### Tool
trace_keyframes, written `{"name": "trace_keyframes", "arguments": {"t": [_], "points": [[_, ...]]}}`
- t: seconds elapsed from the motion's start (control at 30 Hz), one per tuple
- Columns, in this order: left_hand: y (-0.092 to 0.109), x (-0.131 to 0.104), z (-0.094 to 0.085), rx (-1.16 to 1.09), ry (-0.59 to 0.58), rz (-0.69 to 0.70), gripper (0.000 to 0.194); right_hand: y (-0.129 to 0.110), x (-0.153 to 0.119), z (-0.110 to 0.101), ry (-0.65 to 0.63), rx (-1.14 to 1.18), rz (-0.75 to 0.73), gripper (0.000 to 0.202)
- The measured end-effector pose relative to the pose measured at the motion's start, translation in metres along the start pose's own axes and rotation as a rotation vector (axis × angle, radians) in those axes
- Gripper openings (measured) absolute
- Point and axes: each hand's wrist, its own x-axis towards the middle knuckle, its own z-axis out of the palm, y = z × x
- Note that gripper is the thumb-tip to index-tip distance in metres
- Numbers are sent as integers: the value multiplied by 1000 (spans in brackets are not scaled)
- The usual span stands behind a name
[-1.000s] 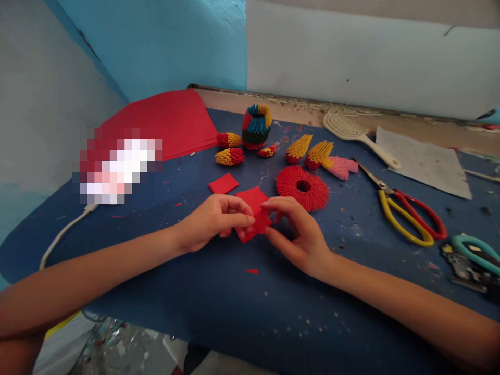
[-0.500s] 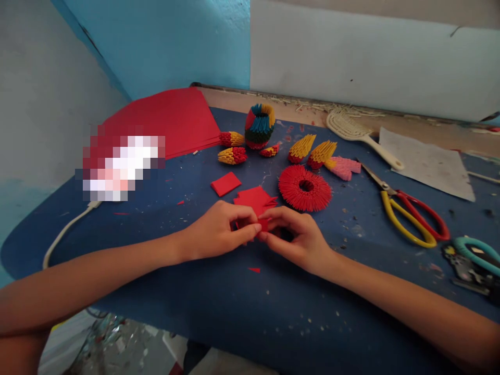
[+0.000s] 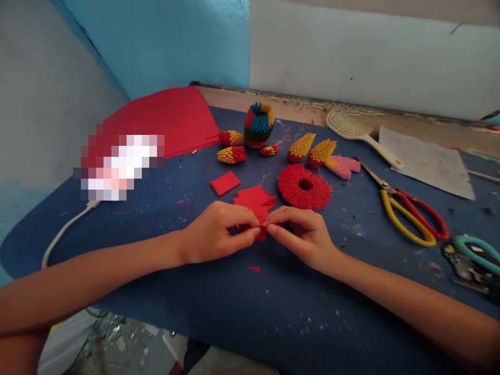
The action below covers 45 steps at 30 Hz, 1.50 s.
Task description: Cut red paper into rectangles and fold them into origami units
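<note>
Between my two hands is a small red paper piece (image 3: pixel 263 232), pinched from both sides. My left hand (image 3: pixel 222 232) grips its left side with thumb and fingers, and my right hand (image 3: pixel 302 235) pinches the right side. Just behind the fingertips lies a pile of red paper pieces (image 3: pixel 253 199), partly covered by my hands. A flat red paper stack (image 3: pixel 225 183) rests behind my left hand. The round red ring of folded paper (image 3: pixel 304 186) sits behind my right hand.
Folded-paper cones (image 3: pixel 301 147), a multicoloured paper pot (image 3: pixel 259 124) and large red sheets (image 3: pixel 164 117) are at the back. To the right are a brush (image 3: pixel 351 125), a white sheet (image 3: pixel 425 161), scissors (image 3: pixel 414 216) and a teal-handled tool (image 3: pixel 474 250). A cable (image 3: pixel 62 229) lies left.
My right hand's fingers have closed more tightly at the paper piece, which has turned and now shows lower between the fingertips.
</note>
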Motion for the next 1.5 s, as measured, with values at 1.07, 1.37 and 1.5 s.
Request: {"name": "trace_keyframes", "arguments": {"t": [1.07, 1.37, 1.5], "points": [[0, -3, 3, 86, -82, 8, 19, 1, -2, 4, -93, -258, -206, 6], [1, -2, 8, 27, 35, -67, 19, 0, -2, 6, 56, -325, -153, 5], [1, -2, 11, 6, 36, -98, 16, 0, -4, 9, 124, -401, -153, 2]]}}
